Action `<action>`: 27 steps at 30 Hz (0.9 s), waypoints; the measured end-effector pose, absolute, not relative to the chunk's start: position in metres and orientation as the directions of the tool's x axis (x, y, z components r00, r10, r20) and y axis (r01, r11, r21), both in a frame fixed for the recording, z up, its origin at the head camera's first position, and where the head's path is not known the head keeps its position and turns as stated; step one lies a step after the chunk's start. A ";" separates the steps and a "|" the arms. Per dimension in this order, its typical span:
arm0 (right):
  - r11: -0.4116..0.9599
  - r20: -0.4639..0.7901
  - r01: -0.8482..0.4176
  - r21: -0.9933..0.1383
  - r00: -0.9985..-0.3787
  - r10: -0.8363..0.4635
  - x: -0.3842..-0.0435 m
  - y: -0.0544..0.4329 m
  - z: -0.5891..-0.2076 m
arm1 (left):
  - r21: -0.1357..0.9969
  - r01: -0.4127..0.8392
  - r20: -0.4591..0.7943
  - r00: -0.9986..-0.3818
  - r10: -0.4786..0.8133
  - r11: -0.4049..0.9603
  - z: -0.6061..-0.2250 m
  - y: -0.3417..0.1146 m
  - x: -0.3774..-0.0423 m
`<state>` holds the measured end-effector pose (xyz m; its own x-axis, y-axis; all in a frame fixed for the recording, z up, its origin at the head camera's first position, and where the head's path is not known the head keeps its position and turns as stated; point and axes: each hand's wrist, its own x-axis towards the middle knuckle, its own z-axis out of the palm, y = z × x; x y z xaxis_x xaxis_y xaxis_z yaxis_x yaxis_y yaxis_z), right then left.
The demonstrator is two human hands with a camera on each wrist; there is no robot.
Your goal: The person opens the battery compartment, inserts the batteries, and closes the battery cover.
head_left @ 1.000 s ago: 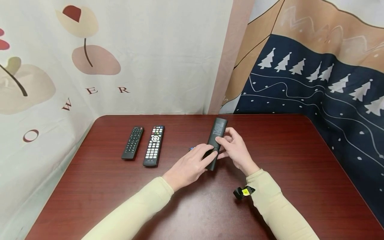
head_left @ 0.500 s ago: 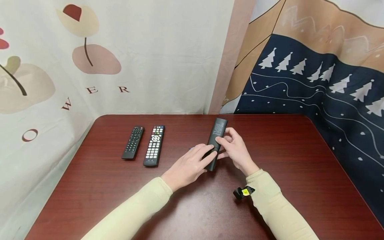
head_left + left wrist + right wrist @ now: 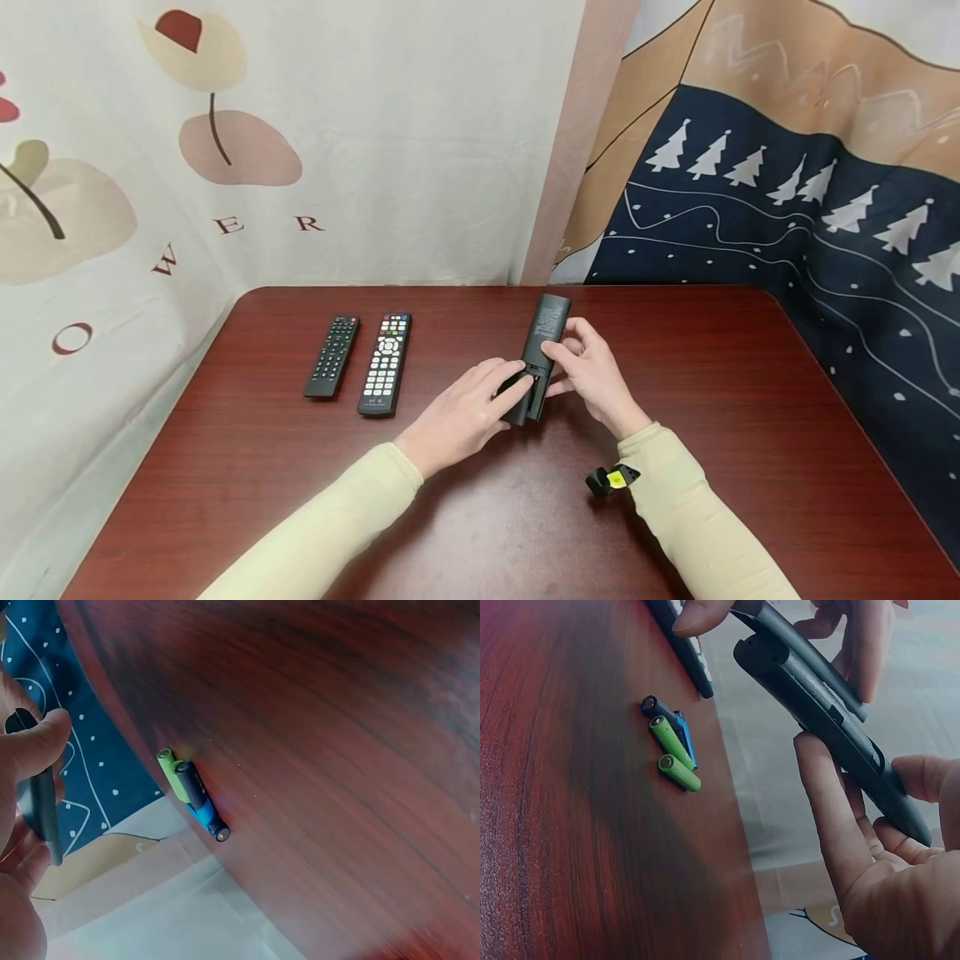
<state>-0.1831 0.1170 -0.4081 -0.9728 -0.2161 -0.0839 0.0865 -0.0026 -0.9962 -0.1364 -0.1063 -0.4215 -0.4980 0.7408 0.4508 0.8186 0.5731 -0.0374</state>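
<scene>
Parting the battery cover [image 3: 806,658] from a black remote control [image 3: 546,325] looks to be the step in hand. The remote control is between the two hands, over the surface [image 3: 712,358], its printed back facing up and the battery compartment [image 3: 538,390] partly bared at the end nearer the person. The right hand [image 3: 592,371] pinches the body, thumb on the back and other fingers along the edge and underneath. The left hand [image 3: 461,412] pinches the battery cover just beside the body, and a narrow gap shows between the two parts. I cannot tell whether a cell sits inside (the left fingers hide much of the opening).

Next, the move probably calls for setting the battery cover aside and freeing the left hand for the batteries, while the right keeps the back upward and steady. Two green batteries [image 3: 681,774] and at least one black-and-blue battery [image 3: 201,801] lie clustered on the surface, within easy reach. A white-keyed remote [image 3: 385,367] and a dark-keyed remote [image 3: 332,358] lie face up at the left, apart from this step.
</scene>
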 end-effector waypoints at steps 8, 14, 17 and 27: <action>0.004 -0.086 0.087 -0.996 -0.974 -0.209 -0.184 0.118 -0.409 | -0.033 0.804 0.442 -0.522 0.730 0.594 -0.422 -0.116 -0.137; -0.002 -0.086 0.088 -0.996 -0.974 -0.212 -0.184 0.118 -0.409 | -0.026 0.797 0.429 -0.536 0.727 0.603 -0.422 -0.124 -0.140; -0.004 -0.086 0.089 -0.996 -0.974 -0.211 -0.184 0.118 -0.408 | -0.023 0.798 0.426 -0.537 0.728 0.602 -0.423 -0.127 -0.141; 0.002 -0.089 0.091 -0.996 -0.974 -0.207 -0.184 0.120 -0.408 | -0.030 0.791 0.413 -0.547 0.728 0.611 -0.425 -0.137 -0.143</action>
